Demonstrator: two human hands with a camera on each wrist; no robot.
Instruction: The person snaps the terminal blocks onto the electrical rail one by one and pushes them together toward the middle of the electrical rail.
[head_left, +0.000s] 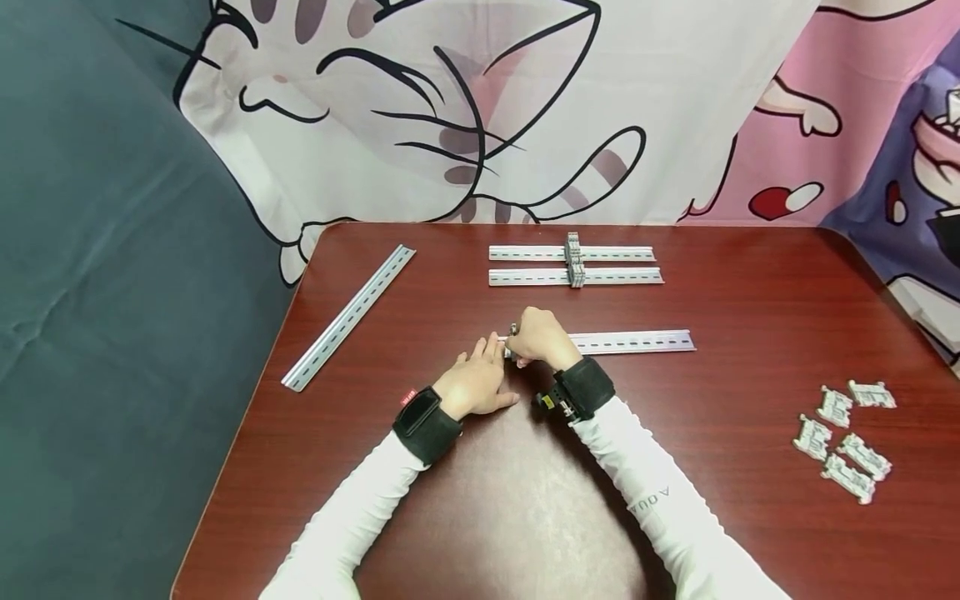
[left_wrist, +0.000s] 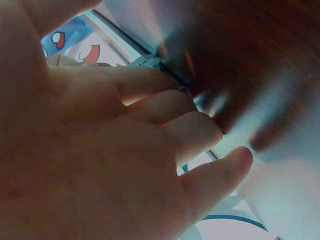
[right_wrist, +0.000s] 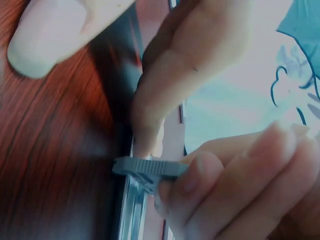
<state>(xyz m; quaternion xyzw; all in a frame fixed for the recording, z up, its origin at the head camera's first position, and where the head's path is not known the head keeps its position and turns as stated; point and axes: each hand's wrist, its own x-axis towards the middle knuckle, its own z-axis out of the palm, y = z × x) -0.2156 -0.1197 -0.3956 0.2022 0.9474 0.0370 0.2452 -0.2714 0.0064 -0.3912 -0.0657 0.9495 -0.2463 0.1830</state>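
A slotted metal DIN rail (head_left: 633,342) lies crosswise on the table, its left part covered by both hands. My right hand (head_left: 542,337) pinches a small grey DIN-rail clip (right_wrist: 150,167) between thumb and fingers. In the right wrist view the clip sits across the rail, its ribbed edge showing. My left hand (head_left: 472,383) is spread with straight fingers, its fingertips at the rail's left end, just left of the clip. The left wrist view shows the palm side of this left hand (left_wrist: 115,135), thumb and fingers apart.
Behind the hands lie two parallel rails (head_left: 622,253) with a row of clips (head_left: 574,260) across both. Another rail (head_left: 348,318) lies slanted at the left. Several loose pale clips (head_left: 847,479) are scattered at the right. A patterned cloth (head_left: 525,167) hangs along the table's far edge.
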